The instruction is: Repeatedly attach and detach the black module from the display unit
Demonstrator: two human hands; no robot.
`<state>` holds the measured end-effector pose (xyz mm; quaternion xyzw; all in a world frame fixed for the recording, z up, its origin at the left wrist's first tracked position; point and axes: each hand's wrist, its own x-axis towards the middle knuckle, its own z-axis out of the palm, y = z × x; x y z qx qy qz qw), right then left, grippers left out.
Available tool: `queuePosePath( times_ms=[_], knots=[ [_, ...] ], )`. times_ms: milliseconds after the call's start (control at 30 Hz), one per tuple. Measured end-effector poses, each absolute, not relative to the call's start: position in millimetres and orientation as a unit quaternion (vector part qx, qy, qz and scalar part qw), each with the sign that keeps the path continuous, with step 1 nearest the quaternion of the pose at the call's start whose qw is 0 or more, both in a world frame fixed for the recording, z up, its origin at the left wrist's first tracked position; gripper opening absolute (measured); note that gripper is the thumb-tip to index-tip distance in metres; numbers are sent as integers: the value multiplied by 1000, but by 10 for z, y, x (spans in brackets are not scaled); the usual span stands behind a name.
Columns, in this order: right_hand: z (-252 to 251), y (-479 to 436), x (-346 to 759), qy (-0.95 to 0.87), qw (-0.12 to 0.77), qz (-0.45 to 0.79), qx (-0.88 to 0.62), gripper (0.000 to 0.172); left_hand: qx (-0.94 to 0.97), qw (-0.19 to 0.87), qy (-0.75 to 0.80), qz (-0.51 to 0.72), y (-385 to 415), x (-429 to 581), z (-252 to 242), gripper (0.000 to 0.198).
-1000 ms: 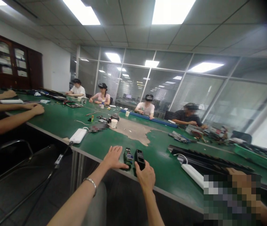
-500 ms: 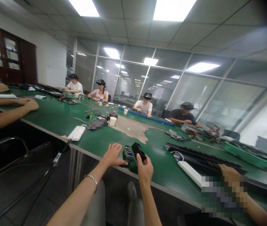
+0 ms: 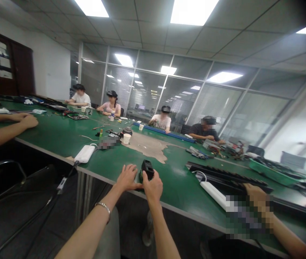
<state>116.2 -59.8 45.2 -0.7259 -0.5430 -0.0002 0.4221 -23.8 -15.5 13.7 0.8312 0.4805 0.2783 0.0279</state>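
My right hand (image 3: 153,187) holds a black rectangular housing (image 3: 147,167) with openings in its top, gripped between thumb and fingers. Beneath and beside the housing, a thin strip of a green circuit board (image 3: 140,178) shows; most of it is hidden. Whether the two touch, I cannot tell. My left hand (image 3: 126,178), with a silver bracelet at the wrist, rests by the table's front edge to the left of the board. Its fingers are stretched out, and its thumb reaches toward the board's near end.
The green table (image 3: 177,192) carries a white power strip (image 3: 85,154) on the left and another power strip (image 3: 215,195) on the right. A paper cup (image 3: 126,139) stands beyond the hands. Co-workers' arms lie at both sides, and several people sit opposite. A green basket (image 3: 275,172) stands far right.
My right hand has moved left and brought the black housing over the circuit board, covering most of it. My left hand stays beside the board. The view has turned slightly right.
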Motion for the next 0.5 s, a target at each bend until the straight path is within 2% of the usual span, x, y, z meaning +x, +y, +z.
queuePosePath(
  times_ms=[267, 433, 500],
  knots=[
    [291, -667, 1198, -565, 354, 15, -745, 50, 829, 14, 501, 251, -166, -192, 161, 78],
    [163, -656, 1215, -582, 379, -26, -719, 72, 829, 13, 501, 247, -147, -179, 148, 72],
    [140, -635, 1207, -587, 393, -28, -707, 73, 830, 13, 499, 248, -144, -180, 145, 71]
  ],
)
